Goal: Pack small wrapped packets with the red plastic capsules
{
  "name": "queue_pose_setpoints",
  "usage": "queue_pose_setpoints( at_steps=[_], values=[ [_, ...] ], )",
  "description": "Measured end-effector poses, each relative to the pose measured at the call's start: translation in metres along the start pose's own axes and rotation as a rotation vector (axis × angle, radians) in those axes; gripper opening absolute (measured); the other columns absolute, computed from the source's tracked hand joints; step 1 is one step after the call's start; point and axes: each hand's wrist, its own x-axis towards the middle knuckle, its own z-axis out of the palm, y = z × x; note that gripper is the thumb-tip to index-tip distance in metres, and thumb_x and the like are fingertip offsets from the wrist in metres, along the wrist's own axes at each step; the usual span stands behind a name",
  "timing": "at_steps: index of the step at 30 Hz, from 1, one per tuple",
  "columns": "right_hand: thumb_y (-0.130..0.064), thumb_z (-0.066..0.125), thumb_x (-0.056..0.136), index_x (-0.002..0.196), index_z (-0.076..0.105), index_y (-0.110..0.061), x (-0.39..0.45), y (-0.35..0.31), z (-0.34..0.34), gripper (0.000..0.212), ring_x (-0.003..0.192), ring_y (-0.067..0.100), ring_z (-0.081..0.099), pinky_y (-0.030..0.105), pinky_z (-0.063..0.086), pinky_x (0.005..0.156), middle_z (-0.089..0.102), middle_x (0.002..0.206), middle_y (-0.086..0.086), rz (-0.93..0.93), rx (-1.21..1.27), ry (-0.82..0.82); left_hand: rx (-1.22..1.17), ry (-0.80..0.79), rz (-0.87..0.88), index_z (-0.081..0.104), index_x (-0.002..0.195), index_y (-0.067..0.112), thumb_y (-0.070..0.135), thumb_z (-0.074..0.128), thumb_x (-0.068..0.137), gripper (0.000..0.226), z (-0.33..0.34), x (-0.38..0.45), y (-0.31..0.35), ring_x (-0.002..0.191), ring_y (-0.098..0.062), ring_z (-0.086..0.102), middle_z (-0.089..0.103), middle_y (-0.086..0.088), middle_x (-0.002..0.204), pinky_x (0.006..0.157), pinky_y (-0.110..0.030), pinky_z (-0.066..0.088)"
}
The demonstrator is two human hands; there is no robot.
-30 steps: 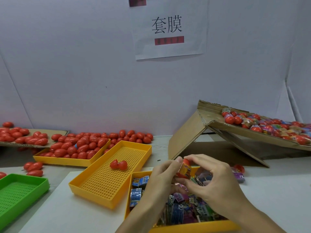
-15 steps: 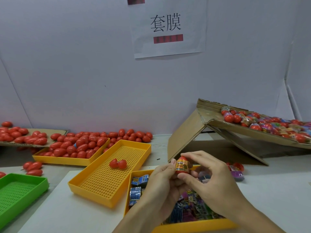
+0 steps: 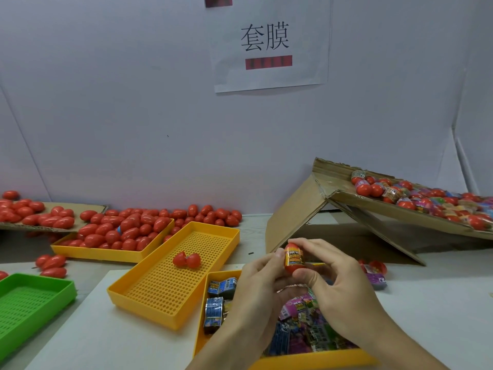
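You hold one red capsule (image 3: 294,259) upright between both hands, above the near yellow tray (image 3: 314,359) of small wrapped packets (image 3: 298,327). Your left hand (image 3: 260,285) pinches its left side with curled fingertips; your right hand (image 3: 340,283) curls over the top and presses a thumb against its lower end. An orange printed sleeve sits around the capsule's middle, so this one looks to be in the sleeving step.

The main risk, as I judge it, is the sleeve sitting crooked or sliding off. The capsule is smooth and tapers at both ends, so uneven pressure from your thumb could push the band askew or bunch it. Squeezing hard could also pop the two halves apart, like the opened capsule (image 3: 186,260) lying in the perforated yellow tray (image 3: 149,297).

If your pinch slips, the capsule will likely drop among the packets below, or roll off across the tabletop (image 3: 440,303) toward the strays near the cardboard ramp (image 3: 296,214).

Finished pieces lie on the raised cardboard tray (image 3: 400,209) at the right, well apart from your hands. A careless toss there could knock others down its slope.
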Motion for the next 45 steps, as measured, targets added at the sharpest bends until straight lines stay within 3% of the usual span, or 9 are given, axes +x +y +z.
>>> queue_pose_setpoints(
  at_steps=[3,8,14,19,24,27,32,38,45],
  values=[
    [-0.028,0.063,0.089,0.127,0.054,-0.047,0.0,0.002,0.001,0.043,0.112,0.002,0.061,0.029,0.057,0.087,0.065,0.117,-0.024,0.019,-0.026,-0.031,0.192,0.094,0.161,0.071,0.103,0.008,0.033,0.068,0.086,0.03,0.0,-0.002,0.001,0.087,-0.023,0.074,0.076,-0.01,0.095,0.069,-0.028,0.06],
    [-0.036,0.063,0.088,0.135,0.051,-0.043,0.0,0.004,0.002,0.049,0.109,-0.003,0.058,0.028,0.056,0.084,0.06,0.112,-0.033,0.044,-0.123,-0.008,0.747,0.443,0.571,0.062,0.087,0.029,0.044,0.079,0.073,0.027,-0.007,-0.004,0.01,0.077,-0.005,0.065,0.067,0.009,0.077,0.064,-0.025,0.057],
    [-0.024,0.064,0.093,0.127,0.052,-0.047,0.0,0.004,0.001,0.043,0.107,-0.003,0.058,0.025,0.055,0.085,0.059,0.111,-0.033,0.04,-0.152,-0.004,1.058,0.477,0.833,0.058,0.09,0.023,0.024,0.086,0.074,0.033,-0.017,0.002,0.014,0.072,-0.01,0.06,0.06,0.009,0.08,0.063,-0.031,0.053],
    [-0.024,0.064,0.094,0.123,0.052,-0.05,-0.001,0.003,0.001,0.04,0.108,-0.004,0.057,0.019,0.053,0.085,0.06,0.11,-0.033,0.037,-0.16,-0.009,0.987,0.393,0.743,0.061,0.088,0.027,0.031,0.077,0.082,0.017,-0.015,0.001,0.012,0.073,-0.006,0.063,0.064,0.01,0.075,0.063,-0.021,0.052],
    [-0.028,0.062,0.093,0.119,0.052,-0.053,0.0,0.003,0.001,0.037,0.108,-0.008,0.056,0.012,0.05,0.083,0.06,0.109,-0.035,0.037,-0.145,-0.019,0.086,0.183,0.222,0.074,0.088,0.007,0.03,0.054,0.096,0.031,-0.006,-0.004,0.027,0.065,-0.022,0.069,0.074,-0.016,0.087,0.055,-0.029,0.057],
    [-0.038,0.057,0.09,0.12,0.054,-0.051,0.0,0.002,0.002,0.033,0.107,-0.007,0.058,0.012,0.051,0.082,0.063,0.105,-0.032,0.041,-0.103,-0.001,-0.032,0.172,0.149,0.069,0.097,-0.003,0.025,0.05,0.101,0.034,-0.004,-0.006,0.028,0.062,-0.021,0.066,0.073,-0.021,0.087,0.053,-0.028,0.055],
    [-0.027,0.061,0.094,0.114,0.059,-0.043,-0.001,0.003,0.002,0.026,0.101,0.0,0.063,0.015,0.054,0.078,0.068,0.099,-0.022,0.054,-0.02,0.046,-0.057,0.192,0.152,0.066,0.105,-0.006,0.026,0.066,0.085,0.038,-0.007,-0.001,0.023,0.069,-0.024,0.069,0.072,-0.018,0.086,0.059,-0.027,0.058],
    [-0.02,0.063,0.096,0.113,0.059,-0.043,0.0,0.004,0.001,0.029,0.099,0.001,0.064,0.019,0.056,0.079,0.068,0.096,-0.022,0.072,-0.001,0.054,-0.095,0.255,0.116,0.059,0.115,-0.007,0.013,0.076,0.072,0.051,-0.013,0.005,0.022,0.094,-0.028,0.074,0.073,-0.023,0.106,0.069,-0.026,0.061],
    [-0.022,0.062,0.097,0.11,0.059,-0.045,0.002,0.006,-0.001,0.027,0.104,-0.001,0.062,0.019,0.055,0.084,0.067,0.1,-0.024,0.11,0.013,0.046,0.479,0.261,-0.041,0.066,0.094,0.007,0.031,0.074,0.086,0.027,0.018,0.052,0.053,0.072,-0.014,0.068,0.069,-0.01,0.092,0.06,-0.019,0.056]
  ],
)
